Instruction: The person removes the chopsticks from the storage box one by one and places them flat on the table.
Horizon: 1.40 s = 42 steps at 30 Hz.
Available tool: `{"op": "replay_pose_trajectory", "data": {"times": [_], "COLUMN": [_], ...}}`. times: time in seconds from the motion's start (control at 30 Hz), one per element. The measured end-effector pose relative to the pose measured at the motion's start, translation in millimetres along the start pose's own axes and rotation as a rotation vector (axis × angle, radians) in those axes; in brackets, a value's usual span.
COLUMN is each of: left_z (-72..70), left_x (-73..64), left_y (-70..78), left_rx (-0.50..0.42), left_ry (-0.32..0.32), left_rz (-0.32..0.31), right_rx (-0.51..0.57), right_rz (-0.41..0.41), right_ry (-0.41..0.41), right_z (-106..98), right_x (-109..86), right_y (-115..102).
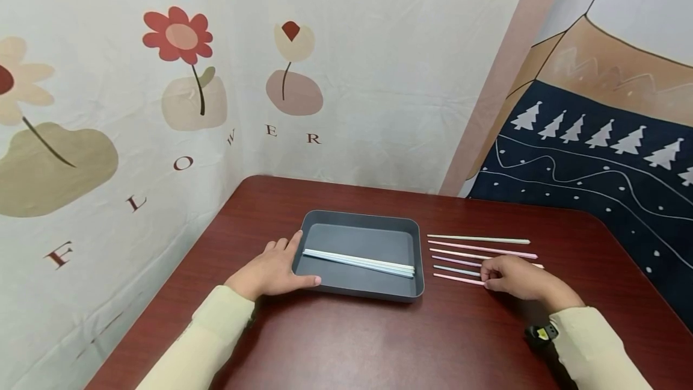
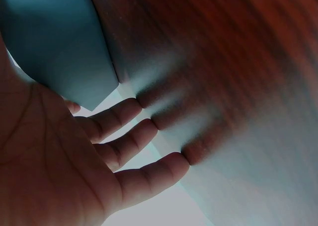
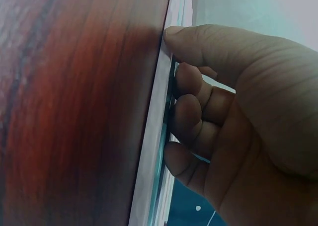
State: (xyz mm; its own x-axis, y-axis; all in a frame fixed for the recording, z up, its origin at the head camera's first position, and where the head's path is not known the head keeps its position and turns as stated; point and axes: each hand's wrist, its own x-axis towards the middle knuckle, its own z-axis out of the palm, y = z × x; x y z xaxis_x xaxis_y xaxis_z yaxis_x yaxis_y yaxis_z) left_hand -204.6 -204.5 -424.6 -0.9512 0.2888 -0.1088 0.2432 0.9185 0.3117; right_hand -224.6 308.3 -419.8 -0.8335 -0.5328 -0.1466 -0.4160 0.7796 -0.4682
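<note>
A dark grey rectangular tray (image 1: 357,236) lies on the table with a few pale white and blue chopsticks (image 1: 360,262) across its floor. My left hand (image 1: 277,269) rests at the tray's left front corner, fingers spread and thumb along the front rim; in the left wrist view three fingertips touch the tabletop beside the tray (image 2: 59,37). Right of the tray, several pastel chopsticks lie side by side. My right hand (image 1: 514,278) pinches the nearest one, a pink chopstick (image 1: 459,279), with the thumb on its near side and curled fingers behind. The hand hides its right end.
Behind the pink one lie a blue chopstick (image 1: 457,271), a lilac one (image 1: 457,261), a cream one (image 1: 457,253), another pink one (image 1: 509,252) and a pale green one (image 1: 479,239). Patterned curtains (image 1: 379,77) hang behind the reddish-brown table (image 1: 368,348).
</note>
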Motion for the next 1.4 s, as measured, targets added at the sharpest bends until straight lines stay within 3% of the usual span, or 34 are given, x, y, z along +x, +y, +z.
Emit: {"op": "replay_pose_trajectory", "data": {"times": [0.73, 1.07, 1.23, 1.4], "left_z": [0.5, 1.3, 1.3, 1.2], "left_x": [0.6, 0.4, 1.0, 2.0], "left_y": [-0.5, 0.4, 0.4, 0.0], "left_rx": [0.004, -0.005, -0.003, -0.004], "left_ry": [0.008, 0.001, 0.004, 0.009], "left_rz": [0.001, -0.008, -0.010, -0.007], "right_rx": [-0.012, 0.048, 0.035, 0.033], "right_rz": [-0.006, -0.007, -0.059, -0.122], "right_ry": [-0.007, -0.009, 0.031, 0.066], "right_z": [0, -11, -20, -25], "right_x": [1.2, 0.3, 9.8, 31.1], "right_y": [1, -4, -15, -35]}}
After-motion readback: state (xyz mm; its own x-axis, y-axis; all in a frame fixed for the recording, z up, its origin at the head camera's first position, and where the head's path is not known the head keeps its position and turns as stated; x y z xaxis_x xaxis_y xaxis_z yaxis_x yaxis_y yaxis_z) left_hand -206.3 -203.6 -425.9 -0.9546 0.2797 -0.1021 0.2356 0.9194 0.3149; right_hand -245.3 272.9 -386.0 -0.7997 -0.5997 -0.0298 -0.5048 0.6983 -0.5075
